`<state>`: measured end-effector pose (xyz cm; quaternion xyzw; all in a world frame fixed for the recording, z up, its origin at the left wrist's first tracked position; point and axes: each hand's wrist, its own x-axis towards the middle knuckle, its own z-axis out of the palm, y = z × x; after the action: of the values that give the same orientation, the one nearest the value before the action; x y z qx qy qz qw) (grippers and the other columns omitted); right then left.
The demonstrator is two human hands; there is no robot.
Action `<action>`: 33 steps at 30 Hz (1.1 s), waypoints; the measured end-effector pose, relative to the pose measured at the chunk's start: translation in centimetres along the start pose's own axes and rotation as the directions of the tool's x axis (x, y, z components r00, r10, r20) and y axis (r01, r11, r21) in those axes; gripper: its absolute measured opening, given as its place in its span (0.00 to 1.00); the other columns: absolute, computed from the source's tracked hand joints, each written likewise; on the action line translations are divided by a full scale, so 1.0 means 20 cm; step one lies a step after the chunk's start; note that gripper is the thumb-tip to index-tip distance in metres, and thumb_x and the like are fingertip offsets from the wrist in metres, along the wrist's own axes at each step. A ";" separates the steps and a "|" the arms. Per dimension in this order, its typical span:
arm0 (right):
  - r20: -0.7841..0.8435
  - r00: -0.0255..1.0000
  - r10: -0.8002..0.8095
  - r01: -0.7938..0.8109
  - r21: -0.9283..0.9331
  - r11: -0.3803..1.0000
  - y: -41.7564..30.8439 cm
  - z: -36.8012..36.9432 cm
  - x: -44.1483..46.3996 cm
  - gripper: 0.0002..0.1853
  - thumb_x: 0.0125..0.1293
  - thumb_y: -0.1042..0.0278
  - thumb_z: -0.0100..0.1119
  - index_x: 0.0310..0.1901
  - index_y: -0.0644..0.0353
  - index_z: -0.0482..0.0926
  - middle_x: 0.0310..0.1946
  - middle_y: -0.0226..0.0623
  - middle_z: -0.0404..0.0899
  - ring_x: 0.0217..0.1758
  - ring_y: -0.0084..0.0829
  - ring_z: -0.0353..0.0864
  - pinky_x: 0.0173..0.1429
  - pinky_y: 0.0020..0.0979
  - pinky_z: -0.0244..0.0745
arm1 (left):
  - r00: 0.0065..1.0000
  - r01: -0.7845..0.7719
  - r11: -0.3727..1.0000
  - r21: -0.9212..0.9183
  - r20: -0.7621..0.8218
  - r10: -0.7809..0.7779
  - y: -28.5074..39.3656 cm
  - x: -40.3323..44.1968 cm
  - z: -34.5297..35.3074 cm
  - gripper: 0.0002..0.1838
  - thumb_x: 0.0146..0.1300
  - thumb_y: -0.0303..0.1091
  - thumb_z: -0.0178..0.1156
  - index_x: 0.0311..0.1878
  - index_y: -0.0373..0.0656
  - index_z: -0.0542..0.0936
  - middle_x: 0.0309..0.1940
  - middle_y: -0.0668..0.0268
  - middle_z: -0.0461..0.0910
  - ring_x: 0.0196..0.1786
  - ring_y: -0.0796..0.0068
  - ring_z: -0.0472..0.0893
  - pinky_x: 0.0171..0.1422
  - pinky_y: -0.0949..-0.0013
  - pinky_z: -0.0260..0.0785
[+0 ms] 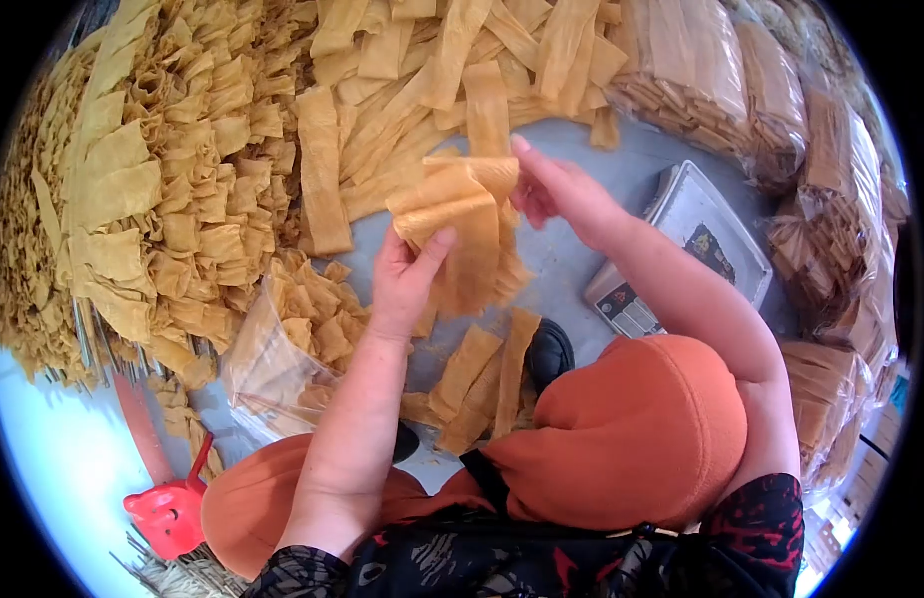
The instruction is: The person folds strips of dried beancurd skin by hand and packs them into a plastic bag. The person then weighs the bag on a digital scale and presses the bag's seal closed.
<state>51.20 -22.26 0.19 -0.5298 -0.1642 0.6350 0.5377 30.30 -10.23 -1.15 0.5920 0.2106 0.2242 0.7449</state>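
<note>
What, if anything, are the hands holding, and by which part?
The left hand grips yellowish sheets by their left edge; whether the right hand also grips is unclear.

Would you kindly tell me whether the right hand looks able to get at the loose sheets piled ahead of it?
Probably yes: nothing visible blocks the way from the right hand to the loose sheets, which lie beyond. Its fingers are by the folded sheets in the left hand; contact there is unclear.

Person in a black short-sleeved top (462, 566) printed with grey and red shapes, the right sleeve (756, 526) showing plenty of red. Plain rust-orange trousers (621, 439); black strap (484, 480) at the lap; rounded black shoe (550, 349) on the right foot. Left hand (407, 277) and right hand (574, 197) are bare.
</note>
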 end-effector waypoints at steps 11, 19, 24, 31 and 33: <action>0.075 0.947 -0.312 0.304 -0.525 0.795 0.24 0.12 0.09 0.57 0.52 0.52 0.76 0.73 0.69 0.47 0.67 0.56 0.65 0.71 0.44 0.65 0.72 0.35 0.61 | 0.966 0.035 0.878 -0.477 -0.209 -0.152 -0.06 0.08 0.11 0.42 0.69 0.32 0.59 0.78 0.57 0.44 0.70 0.63 0.61 0.70 0.67 0.64 0.72 0.64 0.60; -0.037 0.998 -0.044 0.038 -0.140 0.989 0.35 0.05 0.15 0.48 0.50 0.68 0.76 0.70 0.63 0.56 0.59 0.41 0.74 0.63 0.33 0.73 0.68 0.33 0.66 | 0.862 0.440 0.895 -0.071 -0.246 -0.443 -0.32 0.25 -0.35 0.47 0.63 0.54 0.64 0.76 0.50 0.50 0.72 0.59 0.57 0.72 0.63 0.60 0.70 0.50 0.60; -0.058 0.998 -0.021 0.017 -0.062 0.998 0.30 0.04 0.12 0.45 0.53 0.71 0.74 0.70 0.61 0.58 0.59 0.39 0.75 0.63 0.32 0.73 0.67 0.34 0.66 | 0.701 0.442 0.827 0.347 -0.709 -0.078 -0.71 0.33 -1.15 0.44 0.63 0.34 0.64 0.76 0.47 0.49 0.64 0.53 0.68 0.58 0.62 0.76 0.57 0.59 0.73; -0.072 0.997 -0.016 -0.001 -0.227 0.974 0.31 0.02 0.14 0.46 0.52 0.70 0.74 0.71 0.62 0.57 0.60 0.39 0.74 0.64 0.32 0.72 0.68 0.33 0.65 | 0.644 0.742 0.534 0.405 -0.650 -0.404 -0.81 0.28 -1.04 0.47 0.57 0.29 0.67 0.75 0.51 0.49 0.44 0.56 0.80 0.28 0.69 0.81 0.29 0.65 0.75; -0.094 0.995 -0.021 -0.004 -0.258 0.966 0.30 0.02 0.14 0.46 0.52 0.70 0.74 0.71 0.62 0.57 0.60 0.39 0.74 0.64 0.32 0.72 0.68 0.32 0.65 | 0.680 0.718 0.579 0.387 -0.567 -0.464 -0.83 0.26 -0.84 0.43 0.56 0.27 0.65 0.73 0.52 0.55 0.44 0.55 0.80 0.31 0.67 0.81 0.33 0.63 0.76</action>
<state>48.12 -21.94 -5.72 -0.6244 -0.2220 0.5797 0.4741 26.22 2.86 -21.08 0.6208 0.6074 -0.0025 0.4956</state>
